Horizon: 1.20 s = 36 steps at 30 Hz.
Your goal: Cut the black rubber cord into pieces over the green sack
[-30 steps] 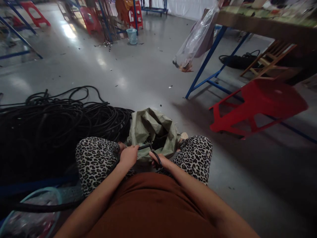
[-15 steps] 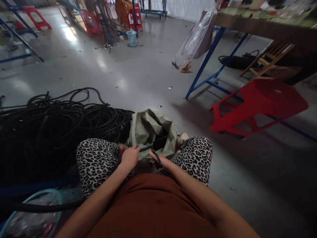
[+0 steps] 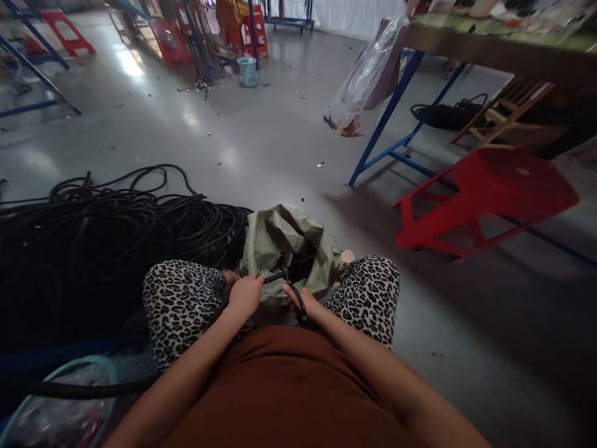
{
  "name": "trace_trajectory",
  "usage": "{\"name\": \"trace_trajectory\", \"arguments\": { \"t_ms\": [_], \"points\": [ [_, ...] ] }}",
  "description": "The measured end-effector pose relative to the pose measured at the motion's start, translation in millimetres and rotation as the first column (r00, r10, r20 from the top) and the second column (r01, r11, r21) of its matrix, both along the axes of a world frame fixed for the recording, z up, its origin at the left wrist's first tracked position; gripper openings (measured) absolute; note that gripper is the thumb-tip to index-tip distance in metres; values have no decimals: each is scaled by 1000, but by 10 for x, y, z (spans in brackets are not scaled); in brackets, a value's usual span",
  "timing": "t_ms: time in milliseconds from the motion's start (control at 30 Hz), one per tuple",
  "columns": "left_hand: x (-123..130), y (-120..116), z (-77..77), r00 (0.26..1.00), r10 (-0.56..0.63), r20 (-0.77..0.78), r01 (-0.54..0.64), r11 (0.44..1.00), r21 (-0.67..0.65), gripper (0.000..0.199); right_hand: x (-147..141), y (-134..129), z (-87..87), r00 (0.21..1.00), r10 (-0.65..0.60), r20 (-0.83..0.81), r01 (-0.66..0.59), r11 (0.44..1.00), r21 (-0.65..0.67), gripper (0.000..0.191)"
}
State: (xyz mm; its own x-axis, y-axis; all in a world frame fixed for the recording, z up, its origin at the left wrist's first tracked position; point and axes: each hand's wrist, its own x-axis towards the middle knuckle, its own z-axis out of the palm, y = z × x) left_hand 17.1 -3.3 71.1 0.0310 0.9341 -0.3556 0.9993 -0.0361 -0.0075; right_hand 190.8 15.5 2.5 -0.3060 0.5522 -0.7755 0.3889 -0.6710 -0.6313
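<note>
My left hand (image 3: pixel 246 294) is closed around a black cord (image 3: pixel 274 277), whose short end sticks out past the fingers to the right. My right hand (image 3: pixel 301 300) grips a pair of scissors with black handles (image 3: pixel 298 296). The scissor blades (image 3: pixel 285 271) meet the cord near its end; whether they have cut into it I cannot make out. Just beyond both hands, between my knees, stands an open grey-green woven sack (image 3: pixel 265 233) with dark pieces inside. The cord runs back under my left forearm.
A big heap of black cord (image 3: pixel 153 218) lies on the floor at left. A light-blue basket (image 3: pixel 109 367) with plastic bags sits lower left. On the right are a red stool (image 3: pixel 504 180) and a table (image 3: pixel 466 40) on blue legs (image 3: pixel 387 118), with a clear bag (image 3: pixel 364 81) hanging from it.
The scissors have shifted slightly at the cord's end, and their blades look more apart. Otherwise both hands stay in nearly the same place.
</note>
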Motion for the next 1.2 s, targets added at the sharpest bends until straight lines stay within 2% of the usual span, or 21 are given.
{"name": "trace_trajectory", "arguments": {
  "t_ms": [167,433,633,867,1200],
  "points": [
    [-8,-4,-18,1000,27,2,-27,999,-24,34,-1,-7,-26,997,49,64,-52,998,45,50],
    [-7,-2,-6,999,46,11,-46,999,-11,33,25,4,33,988,111,110,-123,986,109,48],
    [-30,-6,-11,998,54,21,-54,998,-14,33,22,14,-21,967,170,190,-205,962,181,49],
    [-72,-5,-39,999,34,6,-34,999,18,33,30,2,-55,949,226,222,-273,939,210,51],
    [-33,-4,42,997,74,-7,-74,997,-21,35,42,2,-44,925,275,262,-334,918,216,50]
  ]
}}
